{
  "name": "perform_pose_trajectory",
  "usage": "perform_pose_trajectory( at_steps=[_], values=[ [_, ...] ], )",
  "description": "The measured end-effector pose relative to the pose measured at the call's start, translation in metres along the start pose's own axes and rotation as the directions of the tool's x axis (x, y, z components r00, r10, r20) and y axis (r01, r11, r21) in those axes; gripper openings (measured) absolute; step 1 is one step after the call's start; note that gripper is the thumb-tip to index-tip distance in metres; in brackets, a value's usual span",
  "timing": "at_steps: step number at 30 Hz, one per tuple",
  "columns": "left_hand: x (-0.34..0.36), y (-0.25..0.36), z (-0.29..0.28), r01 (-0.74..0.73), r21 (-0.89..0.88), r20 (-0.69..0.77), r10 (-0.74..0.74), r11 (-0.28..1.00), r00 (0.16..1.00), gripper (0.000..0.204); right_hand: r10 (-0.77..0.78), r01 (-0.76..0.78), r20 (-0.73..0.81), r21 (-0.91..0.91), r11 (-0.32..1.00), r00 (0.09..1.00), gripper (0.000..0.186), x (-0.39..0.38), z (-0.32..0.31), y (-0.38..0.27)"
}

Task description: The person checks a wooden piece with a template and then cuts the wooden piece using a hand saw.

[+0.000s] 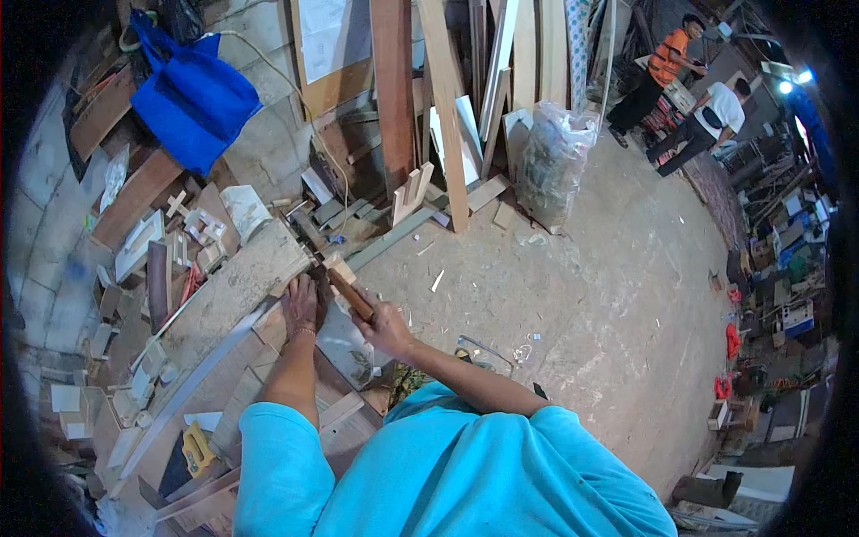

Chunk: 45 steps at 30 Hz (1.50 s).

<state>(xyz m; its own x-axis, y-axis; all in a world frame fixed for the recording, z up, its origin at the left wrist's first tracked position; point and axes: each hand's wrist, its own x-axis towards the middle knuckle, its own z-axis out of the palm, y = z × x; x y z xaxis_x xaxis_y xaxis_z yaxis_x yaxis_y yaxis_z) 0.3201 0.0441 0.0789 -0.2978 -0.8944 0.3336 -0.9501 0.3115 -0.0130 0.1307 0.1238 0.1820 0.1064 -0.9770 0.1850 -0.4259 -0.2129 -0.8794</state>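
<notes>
My right hand (386,329) is wrapped round the brown wooden handle (351,295) of a tool. The tool's dark metal end (315,258) lies over the far end of the workbench (255,268), and its exact shape is hard to make out. Close to that metal end, my left hand (302,306) rests at the bench's edge with its fingers bent. What those fingers hold, if anything, is hidden. A small pale wood piece (340,269) shows just beyond the tool's handle.
Wood offcuts (208,231) crowd the left side, below a blue bag (192,94). A yellow-handled saw (197,449) lies lower left. Tall planks (440,107) lean at the back beside a filled plastic sack (555,166). Two people (676,67) stand far right.
</notes>
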Motion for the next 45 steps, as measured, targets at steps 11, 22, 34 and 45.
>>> perform_pose_trajectory(
  at_steps=[11,22,34,45],
  values=[
    [-0.006,0.027,-0.011,0.22,-0.041,0.025,-0.219,0.975,0.975,0.057,0.104,-0.104,0.002,0.039,0.994,0.995,0.04,0.009,-0.024,-0.022],
    [-0.008,0.018,0.011,0.494,-0.573,0.308,-0.387,0.654,0.869,0.034,0.04,-0.041,0.027,0.055,0.998,0.999,0.037,-0.027,-0.053,-0.035],
    [0.031,0.084,-0.075,0.194,-0.496,0.214,-0.097,0.846,0.972,0.02,-0.041,0.041,0.005,-0.142,0.989,0.999,0.025,-0.023,-0.131,-0.08],
    [0.035,0.111,-0.139,0.076,-0.663,0.143,0.026,0.745,0.989,0.022,0.197,-0.192,-0.033,0.126,0.973,0.98,0.023,-0.056,-0.178,-0.117]
  ],
)
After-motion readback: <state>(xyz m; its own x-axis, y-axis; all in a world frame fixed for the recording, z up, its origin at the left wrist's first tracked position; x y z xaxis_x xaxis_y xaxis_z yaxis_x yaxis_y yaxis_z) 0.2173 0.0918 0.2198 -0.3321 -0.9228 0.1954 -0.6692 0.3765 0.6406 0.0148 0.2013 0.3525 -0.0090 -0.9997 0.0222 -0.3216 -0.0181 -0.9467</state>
